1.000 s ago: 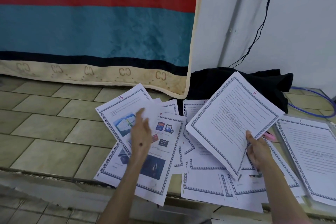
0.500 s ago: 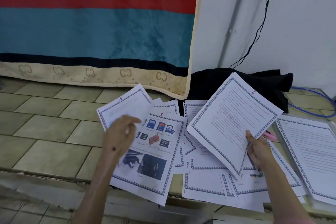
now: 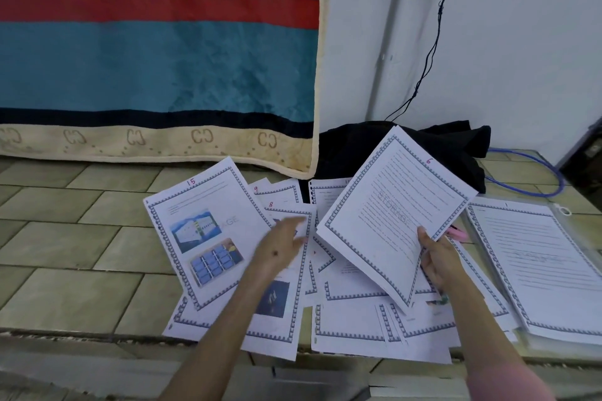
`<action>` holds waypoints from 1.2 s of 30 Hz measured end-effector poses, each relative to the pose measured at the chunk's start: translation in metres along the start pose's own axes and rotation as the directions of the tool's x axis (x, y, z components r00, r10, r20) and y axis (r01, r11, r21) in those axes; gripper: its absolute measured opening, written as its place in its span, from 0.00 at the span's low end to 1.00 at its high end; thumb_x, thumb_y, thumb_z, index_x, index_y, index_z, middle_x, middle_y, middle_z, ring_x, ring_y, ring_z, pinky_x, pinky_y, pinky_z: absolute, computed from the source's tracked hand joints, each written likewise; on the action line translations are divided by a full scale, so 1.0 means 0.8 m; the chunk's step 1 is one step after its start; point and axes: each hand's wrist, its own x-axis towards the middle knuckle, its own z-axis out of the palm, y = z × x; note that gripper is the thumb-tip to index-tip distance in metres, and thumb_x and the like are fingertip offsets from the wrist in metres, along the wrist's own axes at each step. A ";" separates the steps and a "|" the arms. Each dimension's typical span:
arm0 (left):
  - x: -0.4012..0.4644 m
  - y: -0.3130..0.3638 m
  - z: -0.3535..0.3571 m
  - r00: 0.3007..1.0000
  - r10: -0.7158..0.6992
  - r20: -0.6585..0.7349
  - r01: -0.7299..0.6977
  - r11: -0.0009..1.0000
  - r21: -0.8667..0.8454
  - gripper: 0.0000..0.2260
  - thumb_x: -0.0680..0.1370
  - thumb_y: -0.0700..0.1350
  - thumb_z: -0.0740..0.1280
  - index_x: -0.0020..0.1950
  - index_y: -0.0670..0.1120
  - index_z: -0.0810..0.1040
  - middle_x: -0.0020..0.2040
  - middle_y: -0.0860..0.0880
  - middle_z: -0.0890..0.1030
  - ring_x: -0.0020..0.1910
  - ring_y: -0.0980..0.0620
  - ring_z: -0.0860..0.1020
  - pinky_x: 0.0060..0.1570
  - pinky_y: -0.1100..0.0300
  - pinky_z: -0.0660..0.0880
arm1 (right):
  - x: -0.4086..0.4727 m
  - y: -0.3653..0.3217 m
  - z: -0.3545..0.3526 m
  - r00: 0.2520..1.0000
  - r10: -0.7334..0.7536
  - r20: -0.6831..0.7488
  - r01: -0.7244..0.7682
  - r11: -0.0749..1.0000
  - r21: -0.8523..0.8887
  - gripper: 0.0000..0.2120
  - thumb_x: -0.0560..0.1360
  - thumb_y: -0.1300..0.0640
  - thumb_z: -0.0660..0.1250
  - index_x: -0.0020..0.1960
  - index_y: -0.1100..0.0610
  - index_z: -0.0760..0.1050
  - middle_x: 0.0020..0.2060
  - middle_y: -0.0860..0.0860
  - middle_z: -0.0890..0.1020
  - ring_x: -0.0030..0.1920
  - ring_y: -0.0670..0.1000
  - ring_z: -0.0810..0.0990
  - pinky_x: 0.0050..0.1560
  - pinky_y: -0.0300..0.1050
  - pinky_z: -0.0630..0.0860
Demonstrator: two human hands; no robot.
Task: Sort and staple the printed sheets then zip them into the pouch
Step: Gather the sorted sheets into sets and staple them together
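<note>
Over on the left, the sheet marked 15 (image 3: 208,238) lies flat on the tiled floor (image 3: 65,238), picture side up, overlapping the pages beneath it; thin printer paper like this looks light and floppy, so it should slide easily and is best lifted by a free corner or edge rather than pinched mid-page, where it would crease. Next along, the left hand (image 3: 280,251) is low over the sheet marked 8 (image 3: 293,270), fingers (image 3: 293,225) stretched out and only loosely spread, gripping nothing; whether the fingertips actually touch the paper I cannot tell, as the hand is a little blurred. A sheet marked 9 (image 3: 277,192) peeks out behind. In the middle, more loose sheets (image 3: 358,325) are fanned in a slippery overlap, likely to shift if one is dragged. Up above them is the gathered stack topped by page 6 (image 3: 391,215), held tilted off the floor; it sags little, so several pages together seem stiffer. The right hand (image 3: 438,257) pinches its lower right edge, thumb on top, fingers (image 3: 430,273) curled underneath. Something pink (image 3: 457,233) shows just behind that hand. Far right, the clear pouch (image 3: 563,210) lies flat with a sheet marked 1 (image 3: 537,257) resting on it, apart from the scattered pile.
</note>
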 end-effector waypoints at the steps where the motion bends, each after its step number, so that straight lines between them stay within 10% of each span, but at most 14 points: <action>1: 0.022 0.002 -0.012 0.999 0.022 -0.030 -0.020 0.997 0.077 0.27 0.77 0.47 0.66 0.74 0.47 0.61 0.74 0.46 0.64 0.71 0.48 0.64 0.70 0.53 0.62 | -0.002 0.000 0.000 1.000 0.004 0.012 -0.004 1.000 -0.001 0.15 0.76 0.59 0.63 0.63 0.59 0.72 0.45 0.49 0.84 0.39 0.41 0.84 0.33 0.32 0.78; 9: 0.130 -0.022 -0.046 0.968 -0.126 0.217 -0.015 0.835 0.551 0.42 0.64 0.51 0.78 0.73 0.47 0.62 0.71 0.48 0.67 0.67 0.49 0.68 0.62 0.55 0.68 | 0.007 0.000 -0.009 0.995 0.010 0.097 -0.011 1.000 0.003 0.22 0.70 0.55 0.70 0.62 0.57 0.73 0.48 0.49 0.85 0.48 0.46 0.84 0.43 0.41 0.81; 13: 0.142 -0.032 -0.049 0.971 -0.106 0.214 -0.002 0.894 0.448 0.41 0.61 0.52 0.79 0.71 0.50 0.67 0.68 0.50 0.70 0.59 0.50 0.76 0.54 0.59 0.72 | 0.009 -0.002 -0.004 0.994 0.006 0.111 -0.001 0.999 -0.048 0.43 0.47 0.45 0.84 0.58 0.58 0.76 0.51 0.52 0.84 0.50 0.50 0.84 0.44 0.44 0.81; 21: 0.159 -0.016 -0.051 0.988 0.060 0.142 -0.115 0.900 0.420 0.11 0.68 0.50 0.75 0.34 0.53 0.73 0.41 0.53 0.80 0.45 0.51 0.78 0.39 0.62 0.68 | 0.009 -0.003 -0.003 0.987 0.014 0.160 -0.011 1.000 -0.016 0.23 0.66 0.56 0.72 0.60 0.60 0.75 0.54 0.55 0.83 0.53 0.52 0.83 0.44 0.45 0.81; 27: 0.178 0.071 -0.076 0.967 0.254 -0.030 -0.246 0.957 0.154 0.07 0.73 0.47 0.70 0.49 0.47 0.80 0.44 0.50 0.82 0.42 0.54 0.78 0.41 0.58 0.73 | 0.010 -0.006 -0.004 0.963 0.062 0.263 -0.065 0.998 0.003 0.14 0.76 0.62 0.61 0.61 0.61 0.73 0.55 0.56 0.82 0.55 0.54 0.82 0.47 0.48 0.81; 31: 0.197 0.121 -0.091 0.950 0.313 0.002 -0.313 0.950 0.006 0.05 0.75 0.43 0.68 0.46 0.48 0.84 0.42 0.54 0.83 0.41 0.60 0.79 0.43 0.63 0.75 | 0.015 -0.014 0.007 0.935 0.116 0.334 -0.062 0.984 -0.166 0.33 0.62 0.53 0.79 0.62 0.64 0.74 0.57 0.59 0.81 0.58 0.59 0.80 0.53 0.53 0.80; 36: 0.213 0.150 -0.107 0.970 0.145 0.197 -0.127 0.987 -0.104 0.18 0.76 0.41 0.60 0.28 0.50 0.59 0.26 0.55 0.60 0.25 0.56 0.56 0.29 0.62 0.57 | 0.021 -0.022 0.030 0.925 0.085 0.370 0.034 0.952 -0.305 0.34 0.59 0.48 0.80 0.60 0.62 0.77 0.57 0.55 0.82 0.58 0.53 0.81 0.51 0.43 0.79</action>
